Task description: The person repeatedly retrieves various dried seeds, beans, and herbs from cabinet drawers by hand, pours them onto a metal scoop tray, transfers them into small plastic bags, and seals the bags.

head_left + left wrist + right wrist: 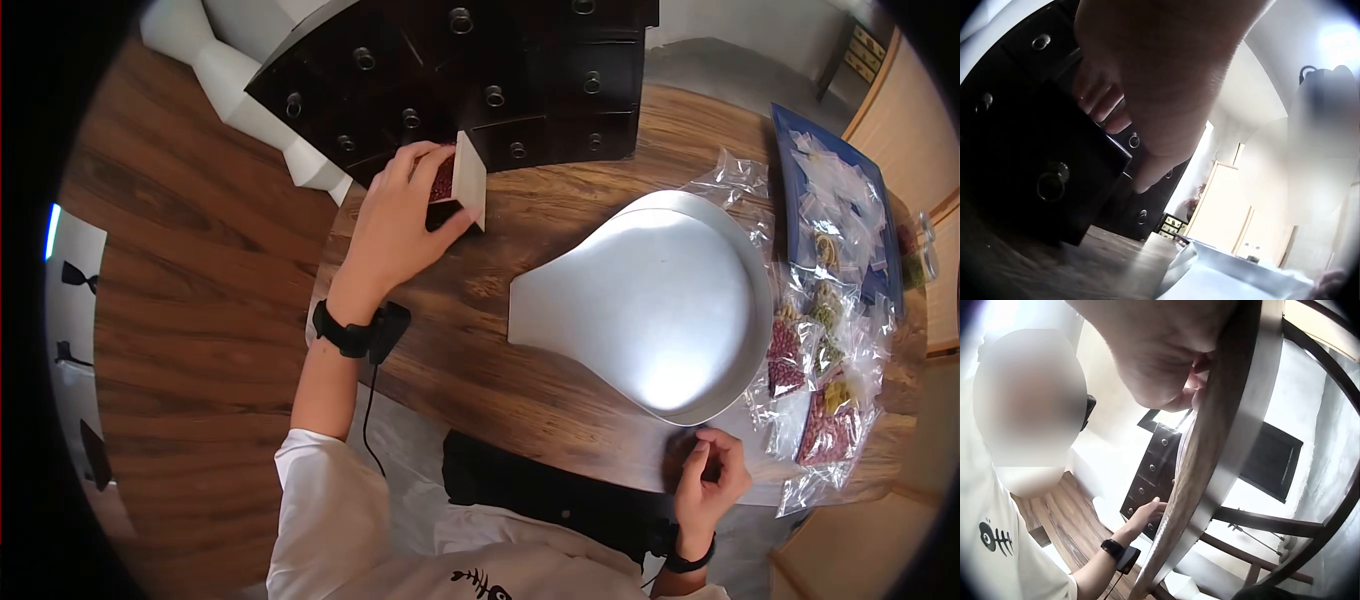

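My left hand [400, 215] reaches over a pulled-out bottom drawer [471, 185] of the dark cabinet [560, 75]; dark red beans [442, 182] lie in it. The fingers are over the beans and the thumb is by the drawer's front corner. In the left wrist view, the drawer's dark front [1054, 169] with its ring pull is below the hand [1147, 75]. My right hand [712, 485] rests at the table's near edge, below the metal pan [650, 300], its fingers loosely curled and holding nothing. The right wrist view shows that hand [1160, 356] at the wooden edge.
The metal pan lies mid-table. To its right are clear bags of beans and dried goods [825, 430] and a blue tray [790, 190] with more bags. Glass jars [925, 250] stand at the far right. A cable hangs from the left wrist device [390, 332].
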The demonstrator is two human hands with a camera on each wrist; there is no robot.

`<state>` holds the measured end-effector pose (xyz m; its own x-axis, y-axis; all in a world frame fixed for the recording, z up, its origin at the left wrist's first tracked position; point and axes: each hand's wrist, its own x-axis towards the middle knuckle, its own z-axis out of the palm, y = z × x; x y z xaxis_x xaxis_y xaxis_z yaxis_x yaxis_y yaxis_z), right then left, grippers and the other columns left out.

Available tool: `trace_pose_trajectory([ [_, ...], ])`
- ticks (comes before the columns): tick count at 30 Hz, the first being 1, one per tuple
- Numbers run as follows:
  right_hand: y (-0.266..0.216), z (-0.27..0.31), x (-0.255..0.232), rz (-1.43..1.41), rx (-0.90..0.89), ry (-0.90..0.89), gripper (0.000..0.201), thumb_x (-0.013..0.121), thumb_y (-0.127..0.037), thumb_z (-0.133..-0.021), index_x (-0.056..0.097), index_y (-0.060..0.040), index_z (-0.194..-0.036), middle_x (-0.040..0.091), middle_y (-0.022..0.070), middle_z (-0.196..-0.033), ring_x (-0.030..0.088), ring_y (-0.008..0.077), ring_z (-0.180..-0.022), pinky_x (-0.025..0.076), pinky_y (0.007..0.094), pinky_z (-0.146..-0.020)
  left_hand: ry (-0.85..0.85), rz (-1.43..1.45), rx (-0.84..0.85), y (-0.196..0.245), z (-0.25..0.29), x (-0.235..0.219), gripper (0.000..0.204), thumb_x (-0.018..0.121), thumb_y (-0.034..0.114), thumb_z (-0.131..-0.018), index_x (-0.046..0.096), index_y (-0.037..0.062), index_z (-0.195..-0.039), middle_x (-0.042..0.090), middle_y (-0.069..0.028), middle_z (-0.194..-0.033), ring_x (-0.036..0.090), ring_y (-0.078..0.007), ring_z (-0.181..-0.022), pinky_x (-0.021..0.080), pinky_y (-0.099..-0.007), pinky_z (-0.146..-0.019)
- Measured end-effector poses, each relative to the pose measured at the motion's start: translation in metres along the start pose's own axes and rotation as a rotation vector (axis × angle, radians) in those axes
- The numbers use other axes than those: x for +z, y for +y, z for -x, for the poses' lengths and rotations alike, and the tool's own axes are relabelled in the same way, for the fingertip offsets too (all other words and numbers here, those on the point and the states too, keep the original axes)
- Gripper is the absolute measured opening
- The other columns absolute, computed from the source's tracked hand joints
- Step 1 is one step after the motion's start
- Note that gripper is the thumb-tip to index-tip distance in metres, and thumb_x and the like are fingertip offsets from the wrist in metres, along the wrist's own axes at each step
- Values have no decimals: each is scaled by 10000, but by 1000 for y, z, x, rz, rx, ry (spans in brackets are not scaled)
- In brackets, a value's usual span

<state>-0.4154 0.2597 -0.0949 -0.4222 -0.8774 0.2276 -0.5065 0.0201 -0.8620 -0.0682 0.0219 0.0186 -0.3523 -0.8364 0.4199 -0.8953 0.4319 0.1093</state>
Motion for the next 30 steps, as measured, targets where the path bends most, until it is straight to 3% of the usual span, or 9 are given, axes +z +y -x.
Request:
trace_pose_trajectory([
  [2,2,1,-1,11,-13,-16,36,643,-29,-899,669,-24,-923,554,9,-586,463,70,-467,318,235,-469,68,-166,35,5,-4,2,759,923,289,-695,573,74,-1333,529,-137,-1312,538,-351,-1169,451,-447,-971],
  [3,2,0,-1,4,-5,-9,36,643,-29,-899,669,-24,-923,554,9,-586,463,70,-467,318,235,-469,64,-171,46,7,-6,2,759,923,289,-695,573,74,-1333,529,-137,-1312,538,-351,-1169,451,-447,-971],
  [5,2,-1,-1,1,-44,-22,36,643,-19,-890,666,-23,-917,560,9,-590,471,74,-462,326,235,-465,131,-354,-89,9,-8,-1,833,959,332,-610,585,88,-1313,516,-132,-1225,520,-322,-1084,445,-440,-919],
  [7,3,-1,0,-11,-37,-30,36,643,-17,-888,665,-22,-917,558,10,-590,471,74,-461,325,233,-464,173,-368,-82,4,-14,9,864,964,342,-578,573,116,-1314,510,-145,-1169,506,-336,-1079,435,-450,-938],
  [11,2,-3,-2,-21,-49,-31,37,644,-14,-884,662,-19,-916,554,10,-589,471,71,-460,321,230,-460,302,-424,-55,-8,-22,28,720,920,257,-696,576,128,-1315,527,-146,-1150,526,-327,-1022,434,-441,-880],
  [14,1,-3,-4,-39,-28,-29,35,645,-12,-883,662,-19,-913,555,8,-588,470,71,-457,317,232,-457,462,-555,-80,-15,-22,33,540,806,156,-827,588,137,-1321,534,-126,-1115,543,-301,-984,438,-431,-859],
  [27,3,-2,-4,-34,-41,-37,31,648,-11,-881,663,-22,-905,555,12,-578,470,76,-445,324,235,-453,396,-492,-72,-24,-14,32,390,737,289,-879,666,139,-1232,530,-112,-1041,537,-278,-935,417,-409,-812],
  [30,2,-3,-3,-32,-48,-33,30,649,-14,-879,662,-24,-905,557,12,-578,470,80,-442,326,238,-452,407,-399,-99,-19,-15,20,285,732,293,-881,680,130,-1110,498,-105,-983,512,-281,-924,403,-421,-825],
])
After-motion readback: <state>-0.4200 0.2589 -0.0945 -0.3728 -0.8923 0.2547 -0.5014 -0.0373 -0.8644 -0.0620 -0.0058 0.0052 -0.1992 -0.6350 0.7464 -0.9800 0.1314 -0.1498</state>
